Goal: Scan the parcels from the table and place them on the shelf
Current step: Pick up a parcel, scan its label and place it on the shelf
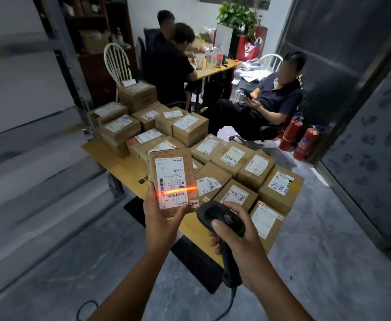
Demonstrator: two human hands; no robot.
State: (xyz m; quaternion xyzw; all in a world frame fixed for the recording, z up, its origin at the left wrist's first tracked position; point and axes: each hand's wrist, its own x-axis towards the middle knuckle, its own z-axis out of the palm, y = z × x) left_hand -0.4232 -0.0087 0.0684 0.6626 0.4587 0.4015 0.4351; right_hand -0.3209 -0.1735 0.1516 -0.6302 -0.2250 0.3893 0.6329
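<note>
The fingers (182,210) of the left hand (161,218) curl round the near end of a small parcel (172,179), thumb up its left edge and the others wrapped under its lower right corner. It is held upright in the air over the near edge of the surface (120,167). The parcel is a flat brown cardboard box, taped, with a glossy white label (171,181) facing the camera. A bright orange-red scan line (178,189) crosses the barcode low on that label.

Just to the right, the right hand (235,237) grips a black plastic scanner (222,217). The thumb lies on its rounded head and the remaining fingers close round the handle, from which a dark cable (230,304) hangs.

Behind both hands, the yellow wooden surface is crowded with more parcels (280,188). They are square cardboard boxes packed edge to edge, some stacked, each with a white label, several marked in black pen.

To the left rises a grey shelf (27,140), blurred. Beyond the boxes are three seated people (270,98), a white spindle-back chair (118,63), a leafy plant (238,15) and two red fire extinguishers (305,142) on the mottled grey floor (328,262).
</note>
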